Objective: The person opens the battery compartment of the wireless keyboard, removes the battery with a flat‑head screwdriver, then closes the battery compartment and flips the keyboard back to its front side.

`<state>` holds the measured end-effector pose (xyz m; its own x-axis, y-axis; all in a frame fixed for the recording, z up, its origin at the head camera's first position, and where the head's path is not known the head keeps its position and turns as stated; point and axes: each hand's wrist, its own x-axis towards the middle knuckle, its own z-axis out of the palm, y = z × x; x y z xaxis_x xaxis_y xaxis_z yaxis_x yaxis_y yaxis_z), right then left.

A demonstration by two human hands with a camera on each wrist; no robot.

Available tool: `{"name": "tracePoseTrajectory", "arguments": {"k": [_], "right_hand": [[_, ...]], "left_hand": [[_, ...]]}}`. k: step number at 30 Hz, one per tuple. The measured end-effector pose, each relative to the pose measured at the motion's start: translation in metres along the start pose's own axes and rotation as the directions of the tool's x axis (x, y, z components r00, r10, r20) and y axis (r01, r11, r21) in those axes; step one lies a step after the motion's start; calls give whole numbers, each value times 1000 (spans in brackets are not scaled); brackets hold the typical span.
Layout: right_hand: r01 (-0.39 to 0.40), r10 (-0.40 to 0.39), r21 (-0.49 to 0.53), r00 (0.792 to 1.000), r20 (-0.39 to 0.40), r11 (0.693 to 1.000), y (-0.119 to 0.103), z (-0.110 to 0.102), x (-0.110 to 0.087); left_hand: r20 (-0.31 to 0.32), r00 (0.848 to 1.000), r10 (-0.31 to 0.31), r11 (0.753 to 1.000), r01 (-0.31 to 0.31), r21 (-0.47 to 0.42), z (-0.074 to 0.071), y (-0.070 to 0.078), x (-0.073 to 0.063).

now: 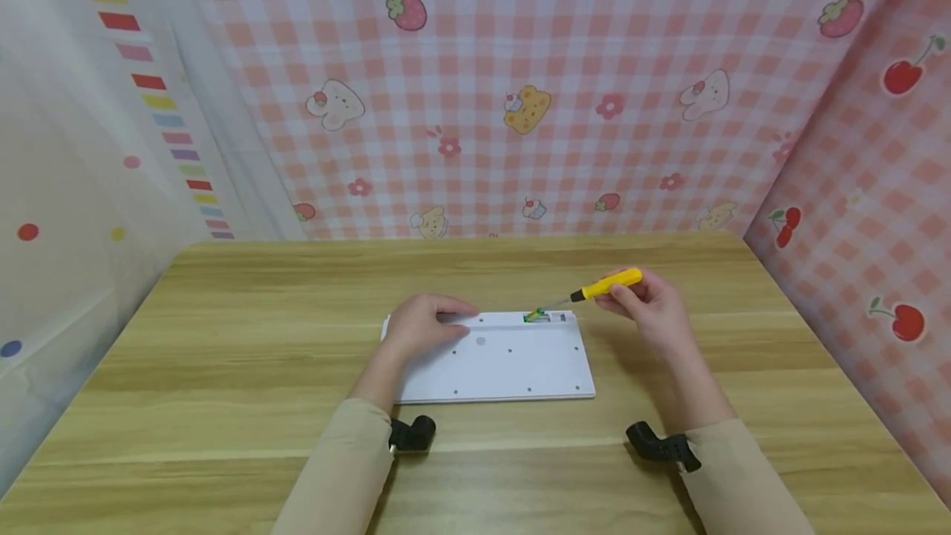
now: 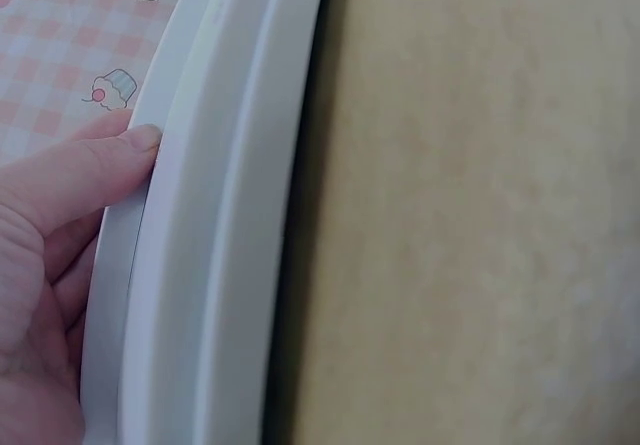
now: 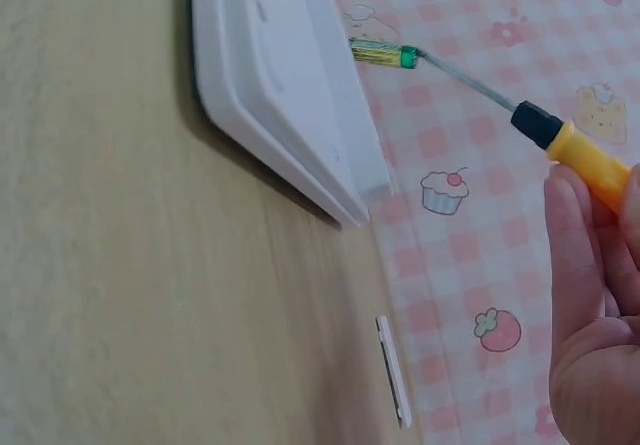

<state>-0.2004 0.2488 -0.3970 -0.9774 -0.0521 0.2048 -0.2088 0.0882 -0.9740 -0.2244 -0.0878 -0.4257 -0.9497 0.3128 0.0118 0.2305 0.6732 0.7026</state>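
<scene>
A white keyboard [image 1: 520,370] lies underside up on the table, with screw holes and an uncovered battery compartment [image 1: 550,318] near its far right corner. My left hand [image 1: 425,327] grips its far edge toward the left, the thumb [image 2: 125,160] on the near face and other fingers behind. Between the thumb and fingers of my right hand [image 1: 657,312] is a screwdriver [image 1: 612,281] with a yellow handle and black collar. Its metal shaft slants down to the left, and the tip meets the end of a green-and-yellow battery [image 3: 385,53] that tilts up from the compartment.
A narrow white strip [image 3: 394,372], perhaps the battery cover, lies on the wooden table [image 1: 245,370] near its far edge. Pink checked cloth [image 1: 475,106] hangs behind the table. Black camera mounts [image 1: 661,446] sit on both wrists.
</scene>
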Motion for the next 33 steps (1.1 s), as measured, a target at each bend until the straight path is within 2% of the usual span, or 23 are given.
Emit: {"name": "tracePoseTrajectory", "arguments": {"k": [13,22,27,33], "right_hand": [[-22,21,-30,1000,-19,999,4,-5,-1],[-30,30,5,999,-25,1000,6,-12,-5],[-39,39,98,999,2,994,6,-27,-8],[-83,65,196,993,97,977,10,-54,-12]], "left_hand": [[7,1000,-14,1000,14,-4,-1,3,-2],[6,1000,-6,1000,6,-3,-2,3,-2],[1,1000,-1,1000,1,-3,-1,2,-2],[-1,1000,-5,1000,5,-5,-1,2,-1]]}}
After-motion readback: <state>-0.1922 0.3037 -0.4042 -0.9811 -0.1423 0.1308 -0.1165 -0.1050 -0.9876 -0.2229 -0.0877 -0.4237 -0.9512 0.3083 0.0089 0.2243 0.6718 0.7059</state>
